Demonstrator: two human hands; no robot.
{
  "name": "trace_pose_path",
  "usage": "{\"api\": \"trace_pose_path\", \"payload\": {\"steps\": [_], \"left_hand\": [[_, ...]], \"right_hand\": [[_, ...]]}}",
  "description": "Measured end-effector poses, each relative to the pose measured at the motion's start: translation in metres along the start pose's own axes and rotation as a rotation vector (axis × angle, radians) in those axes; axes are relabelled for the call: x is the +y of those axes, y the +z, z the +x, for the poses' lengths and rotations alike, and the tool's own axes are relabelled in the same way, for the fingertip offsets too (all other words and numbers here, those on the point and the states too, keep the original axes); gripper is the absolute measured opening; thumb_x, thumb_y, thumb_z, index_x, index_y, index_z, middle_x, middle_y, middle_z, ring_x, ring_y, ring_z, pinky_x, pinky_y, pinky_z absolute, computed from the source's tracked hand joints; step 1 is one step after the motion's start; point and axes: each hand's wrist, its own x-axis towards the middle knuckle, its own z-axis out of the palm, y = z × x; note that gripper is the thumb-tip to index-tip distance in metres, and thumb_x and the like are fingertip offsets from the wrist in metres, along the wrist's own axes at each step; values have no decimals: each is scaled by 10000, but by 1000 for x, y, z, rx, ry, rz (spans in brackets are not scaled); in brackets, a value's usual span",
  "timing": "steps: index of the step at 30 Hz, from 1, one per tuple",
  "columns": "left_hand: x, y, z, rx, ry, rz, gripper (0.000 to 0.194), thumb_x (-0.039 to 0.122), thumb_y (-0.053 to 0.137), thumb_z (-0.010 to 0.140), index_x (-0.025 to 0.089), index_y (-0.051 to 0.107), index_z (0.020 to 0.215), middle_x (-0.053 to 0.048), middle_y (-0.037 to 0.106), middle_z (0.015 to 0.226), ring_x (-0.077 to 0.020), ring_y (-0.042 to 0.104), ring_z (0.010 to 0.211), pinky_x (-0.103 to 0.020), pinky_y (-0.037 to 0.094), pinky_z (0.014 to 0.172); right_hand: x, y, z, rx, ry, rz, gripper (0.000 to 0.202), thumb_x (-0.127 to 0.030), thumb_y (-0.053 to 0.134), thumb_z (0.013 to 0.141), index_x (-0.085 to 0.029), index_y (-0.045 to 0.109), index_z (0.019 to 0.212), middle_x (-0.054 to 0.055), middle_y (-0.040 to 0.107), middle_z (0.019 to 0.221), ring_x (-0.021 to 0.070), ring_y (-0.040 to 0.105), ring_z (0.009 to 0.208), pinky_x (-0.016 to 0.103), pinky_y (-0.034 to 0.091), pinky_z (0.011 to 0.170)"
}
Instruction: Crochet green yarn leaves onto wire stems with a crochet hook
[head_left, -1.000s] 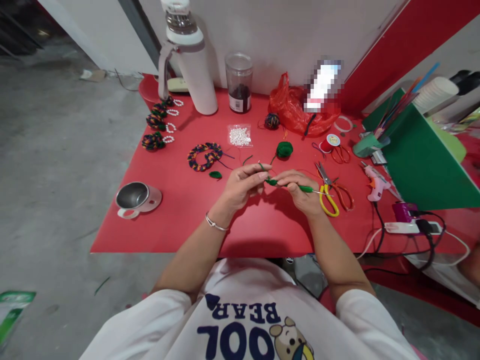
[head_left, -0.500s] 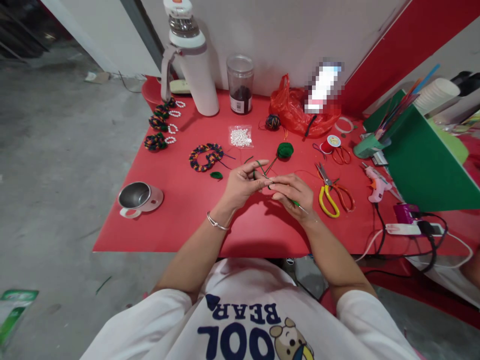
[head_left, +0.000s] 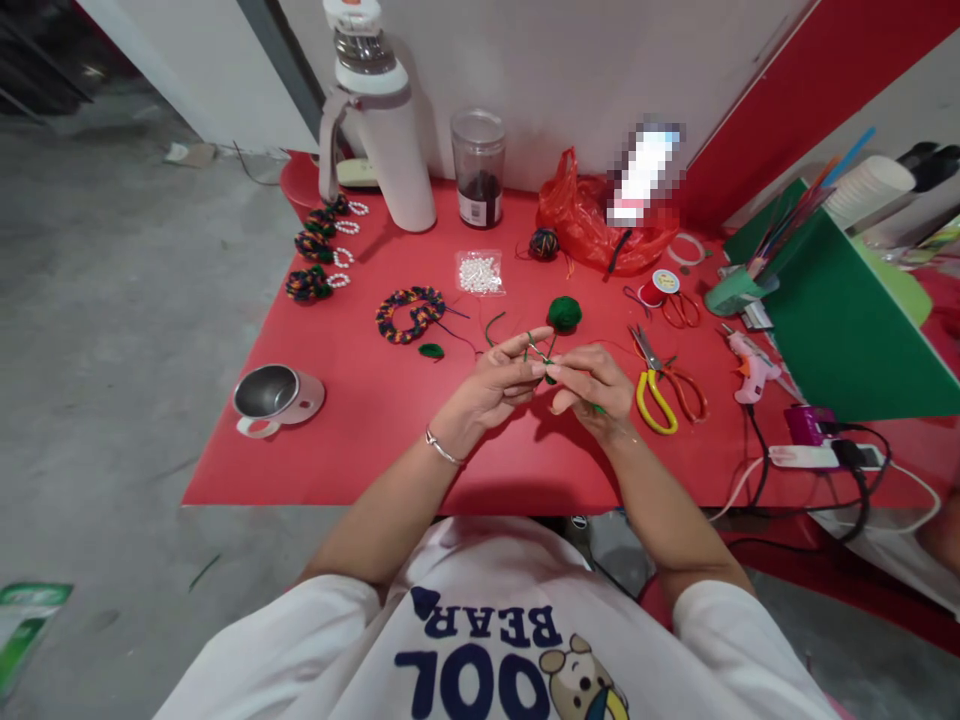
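Observation:
My left hand (head_left: 491, 388) is pinched on a small green crochet piece (head_left: 550, 374), with green yarn looped over its raised index finger. Close against it, my right hand (head_left: 604, 385) grips a crochet hook (head_left: 598, 408). The hook's green handle shows below the fingers and its metal tip points toward the left hand's yarn. Just behind the hands sits a ball of green yarn (head_left: 565, 314), its strand leading down to them. A small green crocheted leaf (head_left: 431, 351) and a multicoloured crocheted strip (head_left: 397, 328) curved into a ring lie to the left.
Left on the red table (head_left: 360, 450) stand a steel-lined cup (head_left: 300, 398) and several beaded crocheted pieces (head_left: 309, 284). Behind are a bottle (head_left: 394, 150), a jar (head_left: 478, 180), a bead packet (head_left: 480, 273) and a red bag (head_left: 574, 225). Yellow-handled pliers (head_left: 657, 402) and a glue gun (head_left: 754, 365) lie right.
Both hands have shifted slightly right. The left index finger has straightened out, and the green ball has rolled a little toward me. The hook handle is now more hidden by the right hand.

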Motion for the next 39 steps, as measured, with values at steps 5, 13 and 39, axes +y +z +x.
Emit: {"api": "trace_pose_path", "payload": {"steps": [5,13,39], "left_hand": [[6,-1,0,26,24,54,680,142,952,578,153,748,1227,60,606,568,4,279,404,-179,138,418],[10,-1,2,95,55,89,798,173,971,529,115,713,1282,58,628,552,13,241,378,-195,100,411],[22,-14,-3,-100,-114,167,547,95,810,558,134,814,1103,11,638,685,5,284,434,-188,135,422]], "right_hand": [[-1,-8,11,-42,29,64,398,-536,711,926,-348,752,1275,57,810,1036,224,746,933,406,599,831],[-5,-15,20,-54,138,99,368,-611,709,895,-340,820,1118,44,826,991,223,764,888,420,613,817],[-10,-34,33,-146,214,463,209,-465,765,920,-310,849,1033,33,848,886,209,797,835,377,604,808]]}}
